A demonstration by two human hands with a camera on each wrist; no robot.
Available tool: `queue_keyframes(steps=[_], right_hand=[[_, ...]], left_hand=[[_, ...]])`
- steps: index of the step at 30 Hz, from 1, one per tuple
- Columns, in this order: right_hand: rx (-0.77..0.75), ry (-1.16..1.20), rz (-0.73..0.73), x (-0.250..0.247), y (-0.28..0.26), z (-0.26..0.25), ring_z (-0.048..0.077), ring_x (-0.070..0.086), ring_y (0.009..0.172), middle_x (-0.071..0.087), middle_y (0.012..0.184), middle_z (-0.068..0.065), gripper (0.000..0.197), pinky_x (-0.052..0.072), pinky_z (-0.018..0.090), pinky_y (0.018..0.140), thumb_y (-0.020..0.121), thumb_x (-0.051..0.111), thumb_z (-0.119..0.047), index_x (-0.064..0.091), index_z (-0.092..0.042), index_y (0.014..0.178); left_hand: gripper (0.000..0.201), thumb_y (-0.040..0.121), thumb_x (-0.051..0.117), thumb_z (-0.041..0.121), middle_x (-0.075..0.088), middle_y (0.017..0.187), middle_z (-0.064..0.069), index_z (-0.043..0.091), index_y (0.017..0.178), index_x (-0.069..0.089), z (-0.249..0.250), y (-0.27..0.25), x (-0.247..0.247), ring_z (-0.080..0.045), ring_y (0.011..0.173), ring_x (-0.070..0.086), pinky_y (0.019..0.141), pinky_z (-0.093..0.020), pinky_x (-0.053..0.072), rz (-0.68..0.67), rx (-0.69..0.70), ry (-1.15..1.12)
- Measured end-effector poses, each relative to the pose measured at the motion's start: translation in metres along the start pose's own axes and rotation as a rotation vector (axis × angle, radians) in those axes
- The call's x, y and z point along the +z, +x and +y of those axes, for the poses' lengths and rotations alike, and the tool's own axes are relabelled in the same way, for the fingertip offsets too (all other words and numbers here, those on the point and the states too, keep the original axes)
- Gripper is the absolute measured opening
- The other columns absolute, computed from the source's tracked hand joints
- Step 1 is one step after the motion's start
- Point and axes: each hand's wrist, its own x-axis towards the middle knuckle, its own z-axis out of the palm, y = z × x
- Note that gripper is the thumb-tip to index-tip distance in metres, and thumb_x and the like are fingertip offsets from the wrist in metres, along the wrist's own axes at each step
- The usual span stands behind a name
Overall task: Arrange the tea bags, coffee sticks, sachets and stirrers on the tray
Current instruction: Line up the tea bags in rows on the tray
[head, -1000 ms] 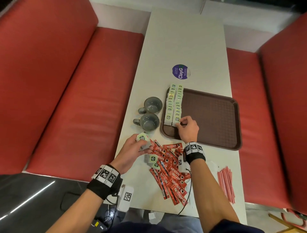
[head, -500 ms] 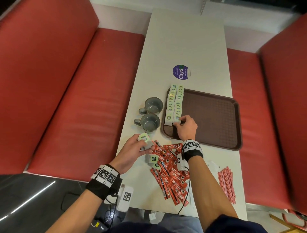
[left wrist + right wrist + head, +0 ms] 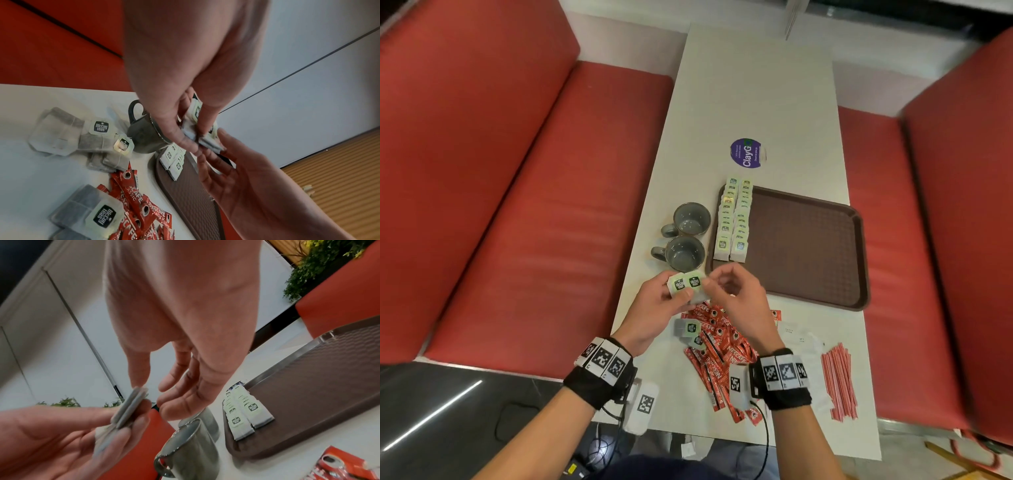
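A tray (image 3: 808,246) sits on the table (image 3: 756,85) toward its right edge, with two rows of tea bags (image 3: 732,219) along the tray's left side. Just left of the tray stand two cups (image 3: 685,240), one behind the other. Nearer the person lies a heap of coffee sticks (image 3: 722,349) with loose tea bags (image 3: 690,330) at its left — stirrers (image 3: 839,380) well to its right. Benches (image 3: 534,205) flank the table.

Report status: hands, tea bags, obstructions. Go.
Left hand grips tea bags; right hand open, reaching for them. Two rows on tray. Nothing blocking.
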Motion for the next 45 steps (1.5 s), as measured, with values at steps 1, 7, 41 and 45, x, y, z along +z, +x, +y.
queue_keyframes(steps=[1, 7, 41, 45], right_hand=[[0.0, -0.007, -0.006, 0.002, -0.003, 0.002, 0.014, 0.075, 0.093, 0.077, 0.1, -0.006, 0.017, 0.065, 0.038, 0.083, 0.098, 0.082, -0.032, 0.07, -0.025, 0.106], [0.036, 0.037, 0.068, 0.003, -0.005, 0.018, 0.018, 0.075, 0.093, 0.077, 0.096, -0.001, 0.015, 0.065, 0.043, 0.086, 0.096, 0.084, -0.02, 0.069, -0.023, 0.101], [0.057, -0.488, 0.338, 0.016, 0.107, 0.087, 0.027, 0.07, 0.104, 0.063, 0.123, 0.01, 0.021, 0.062, 0.043, 0.098, 0.096, 0.079, -0.008, 0.077, -0.016, 0.115], [0.087, -0.527, 0.301, 0.018, 0.105, 0.082, 0.031, 0.065, 0.119, 0.06, 0.133, 0.013, 0.029, 0.055, 0.043, 0.112, 0.099, 0.073, -0.004, 0.077, -0.011, 0.127]], left_hand=[[0.029, 0.103, 0.07, 0.007, 0.08, 0.119, -0.008, 0.01, 0.131, 0.065, 0.0, 0.0, 0.0, -0.023, 0.112, 0.077, 0.102, -0.045, 0.062, 0.01, 0.009, 0.026], [0.024, 0.106, 0.068, 0.01, 0.081, 0.116, -0.007, 0.012, 0.129, 0.065, -0.009, 0.003, 0.003, -0.025, 0.11, 0.078, 0.105, -0.048, 0.06, 0.035, -0.019, 0.036], [0.017, 0.103, 0.07, 0.007, 0.075, 0.115, -0.016, 0.007, 0.12, 0.069, -0.011, 0.001, -0.006, -0.032, 0.102, 0.079, 0.094, -0.041, 0.065, 0.065, -0.006, 0.02], [0.023, 0.098, 0.079, 0.012, 0.078, 0.111, -0.011, 0.013, 0.12, 0.07, -0.007, -0.001, -0.008, -0.03, 0.102, 0.078, 0.091, -0.04, 0.065, 0.071, 0.002, 0.05]])
